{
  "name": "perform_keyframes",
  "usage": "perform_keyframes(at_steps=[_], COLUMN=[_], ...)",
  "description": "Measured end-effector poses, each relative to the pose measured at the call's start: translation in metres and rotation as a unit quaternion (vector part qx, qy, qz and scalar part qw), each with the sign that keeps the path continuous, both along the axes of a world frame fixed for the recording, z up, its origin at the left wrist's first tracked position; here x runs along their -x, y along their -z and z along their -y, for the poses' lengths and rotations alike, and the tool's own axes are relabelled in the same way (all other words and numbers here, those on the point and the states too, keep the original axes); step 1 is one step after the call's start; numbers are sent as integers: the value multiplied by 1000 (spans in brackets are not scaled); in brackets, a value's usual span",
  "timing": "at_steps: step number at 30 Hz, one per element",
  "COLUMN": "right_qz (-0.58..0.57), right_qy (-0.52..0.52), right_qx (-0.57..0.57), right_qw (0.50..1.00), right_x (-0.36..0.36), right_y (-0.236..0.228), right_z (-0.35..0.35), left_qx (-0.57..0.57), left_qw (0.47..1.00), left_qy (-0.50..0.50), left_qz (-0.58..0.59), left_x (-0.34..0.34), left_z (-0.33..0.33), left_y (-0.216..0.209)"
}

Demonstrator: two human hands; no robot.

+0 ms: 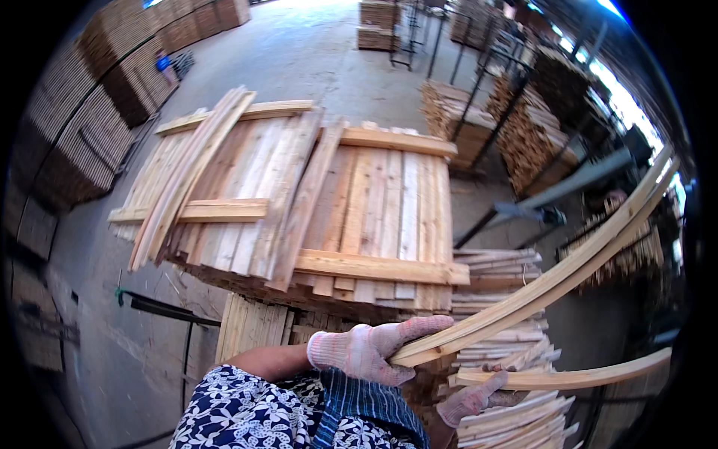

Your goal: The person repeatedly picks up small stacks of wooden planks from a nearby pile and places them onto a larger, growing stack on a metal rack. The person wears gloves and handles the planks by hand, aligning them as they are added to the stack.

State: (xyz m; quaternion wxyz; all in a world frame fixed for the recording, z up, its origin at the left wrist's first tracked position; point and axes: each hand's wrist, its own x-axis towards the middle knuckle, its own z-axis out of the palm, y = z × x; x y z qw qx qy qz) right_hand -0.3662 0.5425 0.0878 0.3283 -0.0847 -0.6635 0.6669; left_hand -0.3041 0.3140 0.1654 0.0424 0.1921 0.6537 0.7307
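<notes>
My left hand (381,346), in a pale work glove with pinkish marks, grips the near end of long wooden boards (523,298). At least two lie together, slanting up to the far right. Lower and to the right, my gloved right hand (476,400) is closed around the near end of another wooden board (591,373), which points right. Some of its fingers are hidden under the wood. Beneath and beside both hands lies a pile of narrow wooden strips (516,426).
Ahead stands a wide stack of boards (381,202) with crosswise battens (381,266) and several loose boards (198,176) on top. Tall timber stacks (67,135) line the left. A metal frame (576,183) and more wood piles (516,135) stand right. A person (164,66) is far left.
</notes>
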Motion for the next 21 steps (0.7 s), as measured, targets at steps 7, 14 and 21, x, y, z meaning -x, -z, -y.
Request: perform_keyframes(at_steps=[7,14,21], right_qz=[40,126,-182], right_qy=[-558,-763,-785], right_qx=[280,184,-395], right_qw=[780,607,440], right_x=[-10,-115,-94], right_y=[-26,-90,-69], right_z=[145,371,370], left_qx=[-55,-19,723], left_qw=[951,838,484], left_qy=[-292,-545,-449], left_qz=[-89,32,205], left_x=[-84,-172,-204], left_z=[84,176,281], left_y=[-24,-73,-46])
